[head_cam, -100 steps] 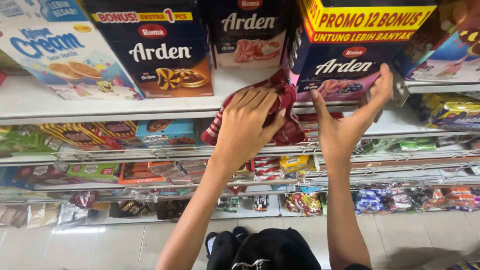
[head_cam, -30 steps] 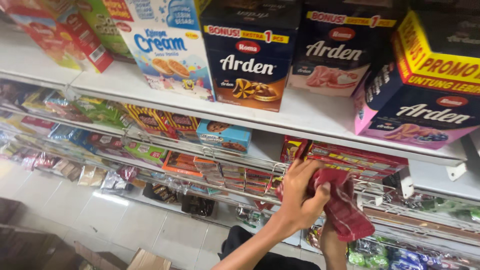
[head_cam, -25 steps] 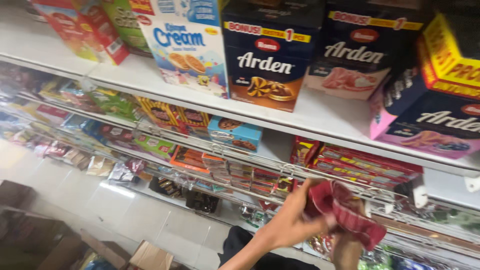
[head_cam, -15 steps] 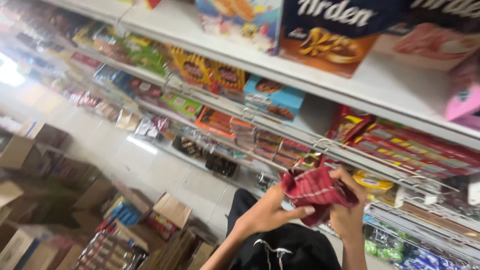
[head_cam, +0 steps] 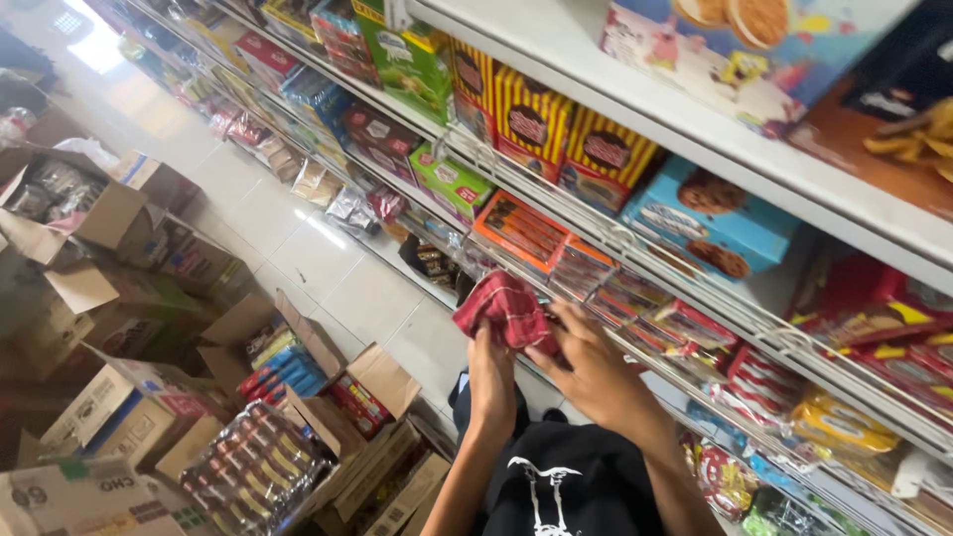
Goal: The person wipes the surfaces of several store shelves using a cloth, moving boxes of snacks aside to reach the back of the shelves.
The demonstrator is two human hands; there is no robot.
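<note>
A red checked cloth (head_cam: 504,311), bunched up, is held in front of my body by both hands. My left hand (head_cam: 490,381) grips it from below, fingers closed on its lower edge. My right hand (head_cam: 586,365) holds its right side, fingers curled against the fabric. Both hands are a little in front of the wire-fronted shelves of biscuit packs (head_cam: 596,288), not touching them. My black shirt (head_cam: 571,491) with a white print shows below my arms.
White shelves (head_cam: 695,129) packed with snack boxes and packets run diagonally across the right. Several open cardboard boxes (head_cam: 288,397) of stock crowd the tiled floor (head_cam: 338,278) on the left and lower left.
The view has swung left and down from the top shelf. My hands have drawn the cloth away from the shelf and lowered it in front of me, now held by both.
</note>
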